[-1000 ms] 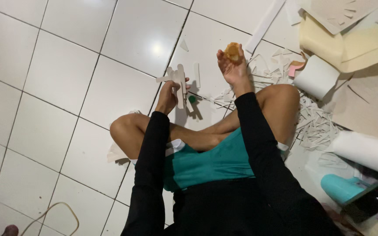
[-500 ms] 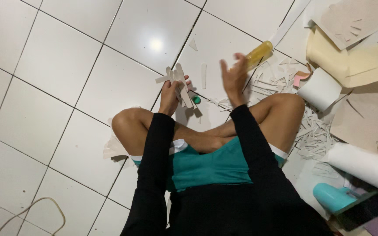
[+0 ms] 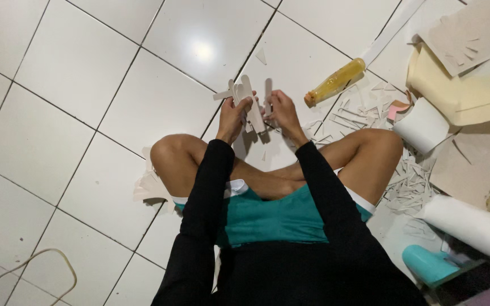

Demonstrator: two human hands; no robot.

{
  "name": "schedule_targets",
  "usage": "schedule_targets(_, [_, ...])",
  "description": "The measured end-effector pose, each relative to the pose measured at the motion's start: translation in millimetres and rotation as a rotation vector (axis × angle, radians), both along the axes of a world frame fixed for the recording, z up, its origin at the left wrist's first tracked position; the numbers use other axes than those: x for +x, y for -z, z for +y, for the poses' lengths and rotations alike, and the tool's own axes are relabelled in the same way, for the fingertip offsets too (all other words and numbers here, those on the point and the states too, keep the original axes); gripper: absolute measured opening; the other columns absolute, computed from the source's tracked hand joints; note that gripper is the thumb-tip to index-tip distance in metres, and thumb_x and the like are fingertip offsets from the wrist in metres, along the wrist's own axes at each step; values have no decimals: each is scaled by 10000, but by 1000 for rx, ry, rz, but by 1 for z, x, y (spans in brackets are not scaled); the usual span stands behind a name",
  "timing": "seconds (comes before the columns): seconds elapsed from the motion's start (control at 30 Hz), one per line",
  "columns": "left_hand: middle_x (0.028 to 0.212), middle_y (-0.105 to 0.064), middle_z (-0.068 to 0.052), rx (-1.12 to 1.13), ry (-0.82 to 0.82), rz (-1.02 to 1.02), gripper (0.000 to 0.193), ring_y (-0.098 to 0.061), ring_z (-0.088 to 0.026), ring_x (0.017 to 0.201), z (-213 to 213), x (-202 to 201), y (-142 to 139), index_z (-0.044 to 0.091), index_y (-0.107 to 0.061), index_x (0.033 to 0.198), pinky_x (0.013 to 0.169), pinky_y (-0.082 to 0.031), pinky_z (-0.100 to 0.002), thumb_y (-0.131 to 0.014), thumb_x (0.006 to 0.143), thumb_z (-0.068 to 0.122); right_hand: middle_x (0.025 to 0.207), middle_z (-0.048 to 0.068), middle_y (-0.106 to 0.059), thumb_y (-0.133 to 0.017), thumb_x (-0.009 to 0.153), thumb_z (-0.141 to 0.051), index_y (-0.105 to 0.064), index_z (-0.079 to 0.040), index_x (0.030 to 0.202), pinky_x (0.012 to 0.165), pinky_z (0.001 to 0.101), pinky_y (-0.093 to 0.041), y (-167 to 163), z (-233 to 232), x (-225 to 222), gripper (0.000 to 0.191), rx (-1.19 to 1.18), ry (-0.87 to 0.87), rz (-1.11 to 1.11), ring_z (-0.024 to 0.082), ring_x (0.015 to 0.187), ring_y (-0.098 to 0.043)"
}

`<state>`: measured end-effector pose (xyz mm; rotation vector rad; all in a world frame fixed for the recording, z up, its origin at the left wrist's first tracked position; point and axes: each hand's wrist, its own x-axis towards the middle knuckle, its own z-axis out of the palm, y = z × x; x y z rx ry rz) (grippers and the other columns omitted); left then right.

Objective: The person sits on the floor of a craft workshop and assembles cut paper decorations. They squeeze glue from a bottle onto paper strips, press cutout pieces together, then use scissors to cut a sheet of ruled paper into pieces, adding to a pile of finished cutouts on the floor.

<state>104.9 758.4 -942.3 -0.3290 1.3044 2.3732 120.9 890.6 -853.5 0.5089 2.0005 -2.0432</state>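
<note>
1. Above the crossed legs, over the white tiled floor, both hands hold a bundle of pale flat cut-out strips that fan upward toward 12 o'clock.
2. The left hand is closed around the lower part of the bundle, thumb across its front.
3. The right hand touches the bundle from 3 o'clock, its fingers curled in and pinching one narrow strip that stands upright.
4. At 2 o'clock from the hands, well apart, a small bottle of yellow liquid lies on its side on the floor.
5. Thin paper scraps are scattered from 3 to 4 o'clock, beside the right knee.
6. Farther right sit a white paper roll, cream and brown sheets, and a larger white roll lying at 4 o'clock.
7. A teal object lies near the lower right edge.
8. A loop of pale cord lies at 8 o'clock.
</note>
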Motion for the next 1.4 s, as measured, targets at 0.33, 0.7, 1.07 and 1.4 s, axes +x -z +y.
schedule_targets(0.33, [1071,-715,-148,-15,-69,-12,388,-735,-208,899,-1,-16,0,-68,-576,1201,778,-649,-335,-722,949,189,1069,67,-711,-742,908,-253,-606,-12,1289,722,271,-625,-5,13,-15,471,235,21,93,136,869,-723])
schedule_targets(0.7, [1095,-750,-100,128,-65,-122,285,-776,-179,945,4,-15,6,-55,-580,1119,790,-655,-312,-649,898,110,916,74,-781,-732,941,-249,-682,1,1090,644,233,-606,7,5,-17,295,145,-6,80,102,781,-758])
schedule_targets(1.07, [1194,-698,-141,-17,-124,26,381,-705,-196,1036,3,-14,-3,-64,-577,1246,828,-600,-322,-717,951,133,965,90,-746,-795,899,-229,-629,15,1159,739,262,-596,11,13,-10,394,296,-2,156,119,853,-714])
schedule_targets(1.4, [1009,-623,-141,-38,7,54,356,-543,-180,804,4,-11,7,-145,-624,1131,642,-425,-307,-755,1111,186,976,116,-766,-796,868,-294,-702,13,1192,765,313,-605,7,4,-11,456,519,-196,251,181,862,-743])
